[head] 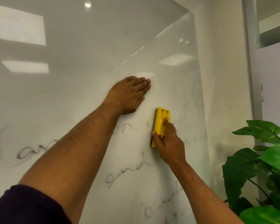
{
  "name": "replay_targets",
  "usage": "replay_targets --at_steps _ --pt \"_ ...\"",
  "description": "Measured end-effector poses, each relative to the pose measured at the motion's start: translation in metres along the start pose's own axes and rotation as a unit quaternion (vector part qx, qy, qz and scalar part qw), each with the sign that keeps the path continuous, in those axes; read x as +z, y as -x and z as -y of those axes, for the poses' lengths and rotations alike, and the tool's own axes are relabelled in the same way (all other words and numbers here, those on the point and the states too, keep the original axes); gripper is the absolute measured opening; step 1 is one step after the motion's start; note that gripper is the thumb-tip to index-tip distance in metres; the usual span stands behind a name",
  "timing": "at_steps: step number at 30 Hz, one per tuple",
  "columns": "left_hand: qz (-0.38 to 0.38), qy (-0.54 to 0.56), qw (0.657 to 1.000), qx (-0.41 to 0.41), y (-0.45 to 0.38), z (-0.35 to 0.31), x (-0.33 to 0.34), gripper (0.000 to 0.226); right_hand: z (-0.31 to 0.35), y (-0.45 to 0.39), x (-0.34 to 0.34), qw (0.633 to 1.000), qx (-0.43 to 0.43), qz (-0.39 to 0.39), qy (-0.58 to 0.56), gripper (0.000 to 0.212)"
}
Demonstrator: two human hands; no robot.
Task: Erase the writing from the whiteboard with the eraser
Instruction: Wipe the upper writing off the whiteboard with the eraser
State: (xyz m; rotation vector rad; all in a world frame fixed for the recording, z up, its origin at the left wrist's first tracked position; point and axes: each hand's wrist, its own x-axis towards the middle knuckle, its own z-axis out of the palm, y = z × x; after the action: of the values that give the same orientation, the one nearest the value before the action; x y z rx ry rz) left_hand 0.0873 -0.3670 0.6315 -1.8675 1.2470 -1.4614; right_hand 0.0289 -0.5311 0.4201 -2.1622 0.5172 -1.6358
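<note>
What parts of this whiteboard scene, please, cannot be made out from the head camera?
- Writing at mid-board: partly hidden behind the left forearm.
- Eraser: its wiping face lies against the whiteboard; the right hand covers its lower end.
- Bottom writing: cut off by the frame edge.

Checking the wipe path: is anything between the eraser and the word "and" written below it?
Nothing separate blocks it. The right hand grips the yellow eraser against the whiteboard; only bare board lies down to "and". The left hand rests flat higher up, its forearm crossing writing further left.
</note>
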Motion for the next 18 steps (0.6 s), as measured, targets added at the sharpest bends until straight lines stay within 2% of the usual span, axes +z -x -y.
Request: replay_targets --at_steps 1,2,4,5,6,8,9,10,12,13,16,17,18 --pt "-0.003 0.001 1.000 0.004 0.002 0.004 -0.001 0.059 0.002 0.006 0.000 0.999 -0.044 -0.001 0.000 0.070" --pt "-0.005 0.003 1.000 0.010 0.004 0.008 -0.003 0.058 -0.001 0.005 0.000 0.999 -0.045 -0.013 0.011 0.069" --pt "-0.014 0.014 1.000 0.017 0.011 0.017 -0.006 0.057 -0.003 -0.003 -0.002 0.996 0.074 -0.036 0.015 0.070" --pt "-0.020 0.020 1.000 0.011 0.015 0.020 -0.008 0.056 0.000 -0.003 -0.002 0.994 0.103 -0.033 0.010 0.071" --pt "-0.027 0.026 0.999 -0.001 0.019 0.022 -0.009 0.056 0.006 0.001 -0.001 0.997 0.074 -0.029 0.003 0.071" --pt "-0.045 0.030 0.998 -0.043 0.028 0.022 -0.011 0.057 0.014 0.018 0.002 0.999 -0.049 -0.010 -0.005 0.069" --pt "-0.056 0.031 0.995 -0.073 0.031 0.022 -0.012 0.057 0.014 0.020 0.003 0.997 -0.067 -0.021 0.003 0.068" --pt "-0.067 0.040 0.991 -0.105 0.035 0.022 -0.013 0.058 0.011 0.015 0.004 0.999 -0.031 -0.038 0.010 0.067" --pt "-0.081 0.058 0.985 -0.141 0.040 0.024 -0.016 0.059 0.017 0.007 0.005 0.994 0.095 -0.053 -0.020 0.069" --pt "-0.078 0.057 0.985 -0.140 0.043 0.026 -0.017 0.060 0.023 0.007 0.005 0.994 0.090 -0.049 -0.035 0.069" --pt "-0.066 0.039 0.993 -0.088 0.051 0.042 -0.020 0.059 0.035 0.022 0.003 0.996 -0.071 -0.039 -0.043 0.068" --pt "-0.065 0.032 0.995 -0.067 0.054 0.049 -0.022 0.058 0.032 0.020 0.002 0.996 -0.064 -0.054 -0.028 0.067" --pt "-0.064 0.028 0.996 -0.049 0.057 0.057 -0.025 0.058 0.029 0.015 0.003 0.997 -0.011 -0.071 -0.029 0.067"
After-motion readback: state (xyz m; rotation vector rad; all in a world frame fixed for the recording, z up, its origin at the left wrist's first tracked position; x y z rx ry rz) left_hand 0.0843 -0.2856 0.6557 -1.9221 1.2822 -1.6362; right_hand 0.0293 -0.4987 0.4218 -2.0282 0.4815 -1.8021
